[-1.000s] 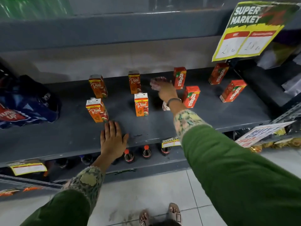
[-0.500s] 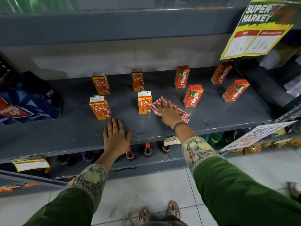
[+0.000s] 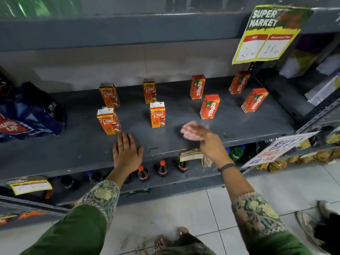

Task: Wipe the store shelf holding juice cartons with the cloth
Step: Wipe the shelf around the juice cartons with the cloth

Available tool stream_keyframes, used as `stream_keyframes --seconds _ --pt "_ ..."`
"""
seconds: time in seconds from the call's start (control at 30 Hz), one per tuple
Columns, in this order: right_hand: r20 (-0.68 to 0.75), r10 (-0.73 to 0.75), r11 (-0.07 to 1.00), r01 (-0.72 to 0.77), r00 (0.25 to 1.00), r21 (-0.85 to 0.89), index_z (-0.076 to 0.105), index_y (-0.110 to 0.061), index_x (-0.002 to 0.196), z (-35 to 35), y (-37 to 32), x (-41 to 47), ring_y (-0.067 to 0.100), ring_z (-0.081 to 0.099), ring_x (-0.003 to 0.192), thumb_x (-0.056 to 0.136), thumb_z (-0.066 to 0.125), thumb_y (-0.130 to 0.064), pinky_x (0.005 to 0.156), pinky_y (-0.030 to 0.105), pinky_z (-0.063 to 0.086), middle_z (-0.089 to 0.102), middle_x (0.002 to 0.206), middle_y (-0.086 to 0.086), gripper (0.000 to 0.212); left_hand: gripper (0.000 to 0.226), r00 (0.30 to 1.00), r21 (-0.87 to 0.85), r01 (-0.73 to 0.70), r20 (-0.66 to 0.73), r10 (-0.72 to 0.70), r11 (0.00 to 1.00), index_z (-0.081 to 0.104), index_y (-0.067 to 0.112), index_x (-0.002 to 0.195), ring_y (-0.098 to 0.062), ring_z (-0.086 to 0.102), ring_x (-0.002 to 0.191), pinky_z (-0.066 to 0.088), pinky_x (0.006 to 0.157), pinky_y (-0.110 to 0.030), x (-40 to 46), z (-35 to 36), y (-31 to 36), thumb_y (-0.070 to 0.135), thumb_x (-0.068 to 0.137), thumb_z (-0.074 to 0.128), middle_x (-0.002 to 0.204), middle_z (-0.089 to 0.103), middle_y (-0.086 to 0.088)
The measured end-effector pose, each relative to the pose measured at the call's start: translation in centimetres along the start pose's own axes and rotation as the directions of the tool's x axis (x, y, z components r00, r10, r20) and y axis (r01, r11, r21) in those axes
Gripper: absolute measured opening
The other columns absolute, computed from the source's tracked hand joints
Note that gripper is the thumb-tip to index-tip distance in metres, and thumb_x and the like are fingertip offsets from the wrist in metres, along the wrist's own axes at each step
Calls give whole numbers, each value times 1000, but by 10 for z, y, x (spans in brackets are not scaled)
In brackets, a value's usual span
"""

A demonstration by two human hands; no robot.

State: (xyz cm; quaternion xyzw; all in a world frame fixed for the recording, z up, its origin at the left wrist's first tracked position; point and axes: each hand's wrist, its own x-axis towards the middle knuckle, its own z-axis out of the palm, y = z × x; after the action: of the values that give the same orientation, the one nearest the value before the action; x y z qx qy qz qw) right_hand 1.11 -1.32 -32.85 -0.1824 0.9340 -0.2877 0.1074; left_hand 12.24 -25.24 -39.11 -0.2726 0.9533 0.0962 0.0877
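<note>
The grey metal shelf (image 3: 239, 124) holds several small juice cartons: orange Real cartons (image 3: 157, 115) on the left half and red Maaza cartons (image 3: 209, 107) on the right. My right hand (image 3: 209, 144) grips a red-and-white cloth (image 3: 190, 131), blurred with motion, over the shelf's front edge in the gap between the two groups. A loose end of the cloth hangs below my wrist. My left hand (image 3: 126, 151) lies flat, fingers spread, on the front of the shelf just below the nearest Real carton (image 3: 108, 121).
A blue shrink-wrapped pack (image 3: 31, 113) fills the shelf's left end. Cola bottles (image 3: 162, 168) stand on the lower shelf. A price sign (image 3: 266, 34) hangs from the shelf above at the right, and another sign (image 3: 276, 148) juts out lower right. Someone's shoes (image 3: 312, 223) are on the tiled floor.
My right hand has pulled the cloth from the back, between the cartons, toward the front edge of the shelf. My left hand has stayed flat in the same spot.
</note>
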Motion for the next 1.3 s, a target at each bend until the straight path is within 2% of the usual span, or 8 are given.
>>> stream_keyframes --seconds 0.17,0.37,0.47,0.53,0.63,0.8,1.1,1.3 --pt "-109 223 942 -243 969 -230 31 -11 147 8 11 14 39 29 141 84 46 5 118 46 27 30 154 19 67 69 1000 7 -1 -31 2 1000 -5 6 148 -28 -12 146 -3 119 -45 -1 1 0 47 96 15 158 -10 -14" --pt "75 -81 925 103 994 -365 17 -13 151 74 -51 -7 30 6 149 88 34 5 123 40 3 9 161 14 68 59 988 -99 -93 -133 80 991 6 2 147 -26 -5 147 1 120 -41 -10 1 -6 33 99 21 159 0 -15" --pt "208 -180 959 219 961 -182 29 -16 148 78 -69 -21 30 21 147 87 40 10 121 36 16 23 159 10 68 55 966 -189 -165 -230 119 968 13 0 147 -28 -1 147 3 120 -40 -21 1 -15 25 100 26 158 7 -16" --pt "124 -162 987 163 979 7 52 -15 134 60 -65 -22 29 60 113 87 42 11 96 27 47 55 139 12 55 54 955 -206 -144 -285 81 968 16 -1 146 -30 2 146 4 119 -42 -28 0 -27 24 100 28 157 12 -18" --pt "-153 106 993 -97 983 69 64 -8 112 18 -35 -13 29 66 78 85 44 10 62 23 44 72 105 18 38 54 939 -176 -21 -340 -41 984 22 -5 143 -33 5 146 7 119 -45 -36 -5 -60 24 99 31 154 18 -22" --pt "-175 274 957 -286 946 -52 55 5 120 0 -5 -5 40 56 116 81 49 5 98 41 48 59 125 28 40 61 937 -132 183 -276 -213 974 13 -3 146 -32 -3 146 4 119 -47 -33 -21 -127 32 99 27 157 9 -20" --pt "162 -131 952 170 978 -254 30 -7 147 103 -114 -32 29 24 145 83 44 7 123 34 17 26 157 13 66 66 980 -36 181 -74 -183 983 1 7 148 -28 -5 146 5 119 -48 -18 -30 -161 43 97 21 159 -1 -11" --pt "-71 131 936 -100 989 338 45 -15 134 103 -150 -53 38 66 100 90 47 1 79 38 52 68 116 20 47 70 987 -75 160 14 -160 984 -10 12 147 -27 -13 145 -1 119 -47 -10 -30 -169 49 95 19 159 -13 -8"
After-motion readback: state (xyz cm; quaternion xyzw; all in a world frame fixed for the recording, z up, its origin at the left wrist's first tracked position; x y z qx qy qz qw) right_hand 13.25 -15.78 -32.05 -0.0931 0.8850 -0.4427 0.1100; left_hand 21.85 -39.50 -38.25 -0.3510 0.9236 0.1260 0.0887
